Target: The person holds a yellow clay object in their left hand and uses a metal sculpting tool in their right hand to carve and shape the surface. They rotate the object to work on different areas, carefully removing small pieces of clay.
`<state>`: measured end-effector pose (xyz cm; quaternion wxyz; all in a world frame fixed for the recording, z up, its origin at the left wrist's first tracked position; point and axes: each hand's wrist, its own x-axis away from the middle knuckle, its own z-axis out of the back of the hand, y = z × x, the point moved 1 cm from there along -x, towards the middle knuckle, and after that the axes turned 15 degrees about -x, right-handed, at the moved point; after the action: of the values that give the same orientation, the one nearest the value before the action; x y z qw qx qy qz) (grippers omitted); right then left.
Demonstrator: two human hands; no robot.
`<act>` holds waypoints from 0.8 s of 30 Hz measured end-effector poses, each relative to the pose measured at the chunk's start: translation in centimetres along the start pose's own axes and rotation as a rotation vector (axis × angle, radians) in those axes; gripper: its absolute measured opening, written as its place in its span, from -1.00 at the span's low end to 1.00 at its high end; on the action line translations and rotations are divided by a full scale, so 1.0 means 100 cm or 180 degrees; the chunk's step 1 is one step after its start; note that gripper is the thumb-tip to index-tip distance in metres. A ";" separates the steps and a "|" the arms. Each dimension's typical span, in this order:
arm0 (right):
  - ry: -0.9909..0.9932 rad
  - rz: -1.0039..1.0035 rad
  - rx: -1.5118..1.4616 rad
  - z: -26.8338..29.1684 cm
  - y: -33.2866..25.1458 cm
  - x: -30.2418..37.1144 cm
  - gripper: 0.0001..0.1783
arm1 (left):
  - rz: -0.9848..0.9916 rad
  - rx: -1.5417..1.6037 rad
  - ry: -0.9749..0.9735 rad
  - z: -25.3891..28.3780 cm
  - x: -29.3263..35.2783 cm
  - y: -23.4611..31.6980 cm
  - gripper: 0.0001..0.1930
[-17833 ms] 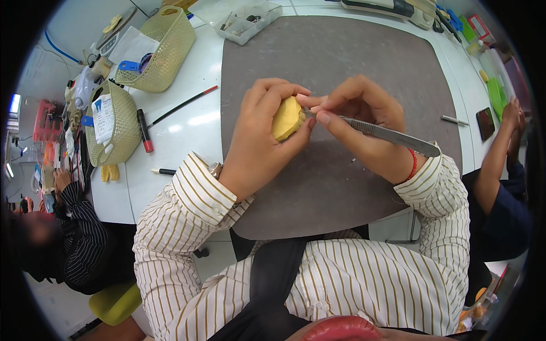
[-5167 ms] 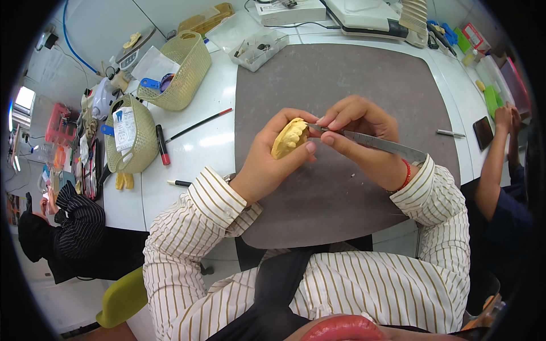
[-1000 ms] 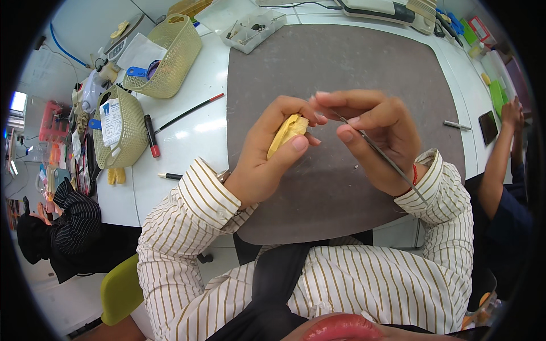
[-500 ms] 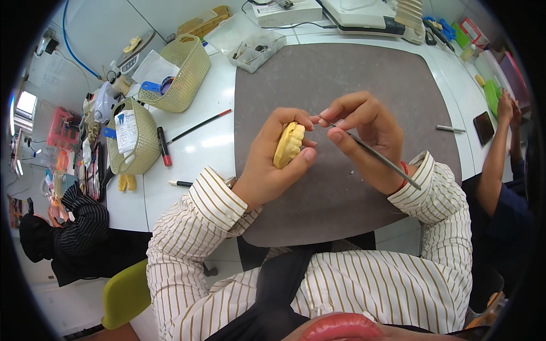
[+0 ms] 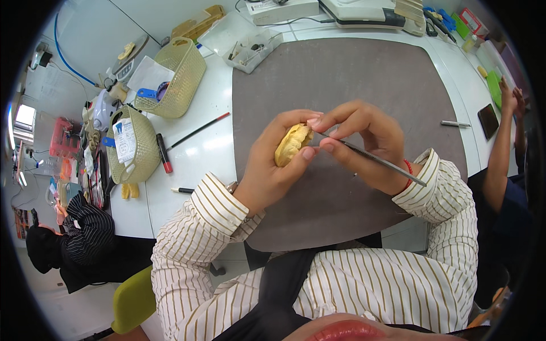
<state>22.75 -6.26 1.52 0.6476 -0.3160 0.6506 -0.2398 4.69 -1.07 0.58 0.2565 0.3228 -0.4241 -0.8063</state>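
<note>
A yellow plaster dental model (image 5: 292, 145) rests in my left hand (image 5: 264, 165), its fingers and thumb curled around it. Between the thumb and fingers of my right hand (image 5: 369, 133) is a thin metal carving tool (image 5: 387, 163), its handle slanting down to the right past the wrist. The tool's tip end points at the model's right side; fingers partly hide it, so I cannot tell whether it touches. Both hands are raised over the brown mat (image 5: 352, 68).
Two woven baskets (image 5: 190, 74) stand at the left, near a marker (image 5: 164, 149) and a red-tipped brush (image 5: 199, 131). An opened compartment box (image 5: 253, 57) lies beyond the mat. At right are a metal tool (image 5: 455, 124), a phone (image 5: 487, 122) and another person's arm (image 5: 500, 142).
The dental model has turned in my left hand, so its teeth no longer face the same way. My right hand has brought the tool's tip end closer to it.
</note>
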 end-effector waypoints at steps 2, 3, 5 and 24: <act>-0.0065 -0.0045 0.0011 0.000 0.002 0.001 -0.87 | 0.0066 -0.0017 0.0001 0.001 0.001 -0.001 -0.63; -0.0107 -0.0036 0.0026 0.001 0.003 0.000 -0.88 | 0.0073 -0.0041 -0.0007 0.002 0.000 0.000 -0.63; -0.0156 -0.0064 0.0012 0.001 0.004 0.001 -0.88 | 0.0161 0.0128 0.0039 0.000 0.002 0.004 -0.63; -0.0030 -0.0124 -0.0348 -0.003 0.000 0.001 -0.89 | -0.0191 0.0269 0.0136 -0.002 0.000 -0.001 -0.58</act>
<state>22.47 -6.35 1.44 0.6276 -0.3646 0.6534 -0.2149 4.85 -1.11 0.39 0.2273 0.3630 -0.4423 -0.7880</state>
